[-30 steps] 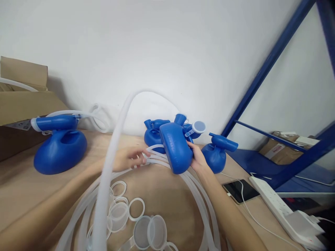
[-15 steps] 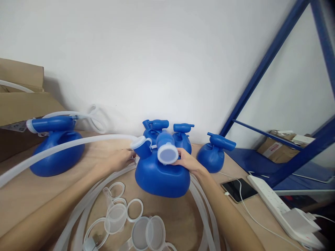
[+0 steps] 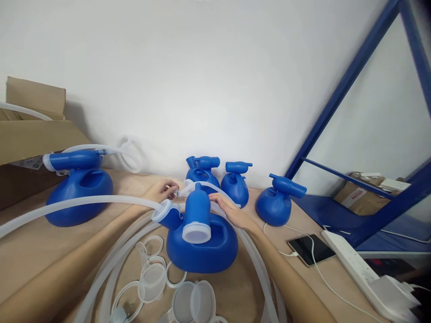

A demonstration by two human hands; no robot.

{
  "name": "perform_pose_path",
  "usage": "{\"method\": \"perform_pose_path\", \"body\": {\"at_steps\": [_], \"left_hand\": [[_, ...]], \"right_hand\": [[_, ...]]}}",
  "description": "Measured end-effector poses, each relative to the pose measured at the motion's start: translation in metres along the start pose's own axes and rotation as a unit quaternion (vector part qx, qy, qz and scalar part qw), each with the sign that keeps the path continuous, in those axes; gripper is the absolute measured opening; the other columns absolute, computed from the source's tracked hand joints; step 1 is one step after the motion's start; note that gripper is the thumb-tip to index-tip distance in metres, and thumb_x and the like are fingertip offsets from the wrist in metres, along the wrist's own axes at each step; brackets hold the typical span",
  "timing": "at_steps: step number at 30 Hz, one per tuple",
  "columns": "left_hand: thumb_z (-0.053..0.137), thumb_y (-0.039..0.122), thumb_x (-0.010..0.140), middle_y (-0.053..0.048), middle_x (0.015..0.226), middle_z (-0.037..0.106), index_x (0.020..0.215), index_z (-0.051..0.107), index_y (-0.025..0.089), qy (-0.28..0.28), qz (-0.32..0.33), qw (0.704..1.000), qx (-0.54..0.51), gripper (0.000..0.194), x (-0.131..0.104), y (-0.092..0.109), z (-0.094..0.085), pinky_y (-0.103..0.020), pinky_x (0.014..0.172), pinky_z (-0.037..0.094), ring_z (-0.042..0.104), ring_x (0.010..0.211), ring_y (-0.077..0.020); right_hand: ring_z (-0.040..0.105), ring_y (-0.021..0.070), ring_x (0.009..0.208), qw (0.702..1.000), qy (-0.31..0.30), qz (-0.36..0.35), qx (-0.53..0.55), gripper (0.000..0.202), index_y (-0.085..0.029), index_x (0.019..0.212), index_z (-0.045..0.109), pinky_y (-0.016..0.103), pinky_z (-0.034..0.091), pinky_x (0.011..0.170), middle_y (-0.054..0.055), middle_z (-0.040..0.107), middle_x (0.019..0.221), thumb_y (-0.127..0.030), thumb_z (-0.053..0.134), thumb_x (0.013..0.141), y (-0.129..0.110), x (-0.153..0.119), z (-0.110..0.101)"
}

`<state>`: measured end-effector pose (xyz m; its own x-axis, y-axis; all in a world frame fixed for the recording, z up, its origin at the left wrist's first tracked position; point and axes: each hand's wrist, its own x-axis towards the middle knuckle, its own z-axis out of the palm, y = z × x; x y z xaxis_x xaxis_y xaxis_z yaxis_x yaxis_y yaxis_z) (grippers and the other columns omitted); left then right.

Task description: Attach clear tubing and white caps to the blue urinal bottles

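A blue bottle is stood on the table, just ahead of loose caps. The right hand is laid open against its rear. The left hand seems pinched on a white tube behind it.
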<state>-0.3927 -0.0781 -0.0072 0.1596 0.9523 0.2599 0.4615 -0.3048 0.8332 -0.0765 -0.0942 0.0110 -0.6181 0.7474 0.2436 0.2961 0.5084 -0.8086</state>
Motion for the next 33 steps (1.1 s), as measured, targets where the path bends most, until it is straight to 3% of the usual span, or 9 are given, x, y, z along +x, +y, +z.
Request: {"method": "perform_pose_path", "body": {"at_steps": [2, 6, 11, 14, 16, 21, 27, 30, 33], "left_hand": [[0.064, 0.071, 0.081, -0.007, 0.081, 0.075, 0.093, 0.070, 0.018, 0.006, -0.007, 0.999, -0.045, 0.055, -0.003, 0.010, 0.000, -0.043, 0.080, 0.063, 0.074, 0.082, -0.0269], [0.068, 0.077, 0.079, -0.009, 0.090, 0.077, 0.101, 0.070, 0.016, 0.009, -0.024, 0.993, -0.115, 0.064, -0.010, 0.029, 0.006, -0.046, 0.092, 0.063, 0.076, 0.090, -0.0269], [0.078, 0.074, 0.074, -0.010, 0.105, 0.078, 0.103, 0.071, 0.017, -0.024, -0.059, 0.978, -0.197, 0.064, -0.015, 0.042, 0.010, -0.048, 0.098, 0.061, 0.075, 0.103, -0.0299], [0.080, 0.069, 0.076, -0.011, 0.125, 0.074, 0.111, 0.072, 0.019, -0.082, -0.110, 0.965, -0.225, 0.062, -0.020, 0.048, 0.002, -0.044, 0.097, 0.061, 0.072, 0.112, -0.0307], [0.079, 0.068, 0.080, -0.011, 0.136, 0.070, 0.121, 0.072, 0.022, -0.148, -0.141, 0.948, -0.246, 0.062, -0.023, 0.051, -0.004, -0.042, 0.095, 0.061, 0.070, 0.117, -0.0314], [0.070, 0.079, 0.079, -0.010, 0.142, 0.068, 0.128, 0.073, 0.025, -0.271, -0.113, 0.919, -0.263, 0.073, -0.030, 0.047, -0.006, -0.045, 0.109, 0.053, 0.063, 0.129, -0.0353], [0.045, 0.083, 0.085, -0.014, 0.130, 0.074, 0.128, 0.074, 0.018, -0.267, -0.162, 0.911, -0.270, 0.084, -0.034, 0.046, 0.011, -0.048, 0.109, 0.052, 0.064, 0.129, -0.0396], [0.036, 0.068, 0.097, -0.014, 0.143, 0.067, 0.134, 0.071, 0.016, -0.227, -0.124, 0.917, -0.302, 0.073, -0.031, 0.048, 0.011, -0.045, 0.109, 0.052, 0.061, 0.134, -0.0366], [0.027, 0.057, 0.105, -0.010, 0.151, 0.061, 0.146, 0.062, 0.018, -0.162, -0.061, 0.957, -0.231, 0.066, -0.027, 0.045, 0.004, -0.040, 0.102, 0.057, 0.063, 0.133, -0.0314]], "right_hand": [[0.053, 0.0288, 0.139, 0.998, 0.051, 0.042, 0.006, 0.061, -0.028, 0.135, 0.067, 0.049, 0.037, 0.123, 0.009, 0.061, 0.147, -0.073, 0.049, 0.098, 0.005, 0.001, 0.004], [0.059, 0.0275, 0.134, 0.992, 0.003, 0.109, 0.071, 0.058, -0.032, 0.141, 0.064, 0.050, 0.043, 0.119, 0.006, 0.067, 0.140, -0.067, 0.061, 0.095, 0.017, 0.002, 0.010], [0.064, 0.0269, 0.125, 0.997, 0.049, 0.058, 0.022, 0.048, -0.026, 0.130, 0.069, 0.046, 0.046, 0.114, 0.008, 0.072, 0.128, -0.060, 0.059, 0.098, 0.026, 0.007, 0.007], [0.064, 0.0290, 0.123, 0.993, 0.076, 0.024, -0.092, 0.039, -0.024, 0.123, 0.074, 0.049, 0.045, 0.114, 0.010, 0.072, 0.128, -0.050, 0.054, 0.103, 0.024, 0.005, -0.005], [0.065, 0.0293, 0.120, 0.985, 0.051, 0.008, -0.166, 0.037, -0.025, 0.130, 0.073, 0.050, 0.047, 0.111, 0.010, 0.073, 0.128, -0.043, 0.051, 0.105, 0.020, 0.001, -0.013], [0.067, 0.0236, 0.103, 0.951, -0.030, -0.027, -0.307, 0.046, -0.036, 0.150, 0.058, 0.041, 0.055, 0.097, 0.006, 0.070, 0.112, -0.027, 0.045, 0.107, 0.010, -0.007, -0.017], [0.063, 0.0218, 0.101, 0.936, -0.032, -0.077, -0.341, 0.055, -0.041, 0.154, 0.051, 0.037, 0.055, 0.094, 0.006, 0.064, 0.116, -0.020, 0.049, 0.103, 0.009, -0.001, -0.008], [0.062, 0.0229, 0.102, 0.926, -0.044, -0.080, -0.367, 0.061, -0.041, 0.158, 0.046, 0.039, 0.055, 0.092, 0.007, 0.061, 0.116, -0.014, 0.041, 0.104, 0.009, -0.002, -0.008], [0.062, 0.0245, 0.104, 0.912, -0.067, -0.082, -0.396, 0.057, -0.041, 0.157, 0.048, 0.039, 0.054, 0.089, 0.008, 0.062, 0.114, -0.017, 0.041, 0.105, 0.006, -0.004, -0.012]]}}
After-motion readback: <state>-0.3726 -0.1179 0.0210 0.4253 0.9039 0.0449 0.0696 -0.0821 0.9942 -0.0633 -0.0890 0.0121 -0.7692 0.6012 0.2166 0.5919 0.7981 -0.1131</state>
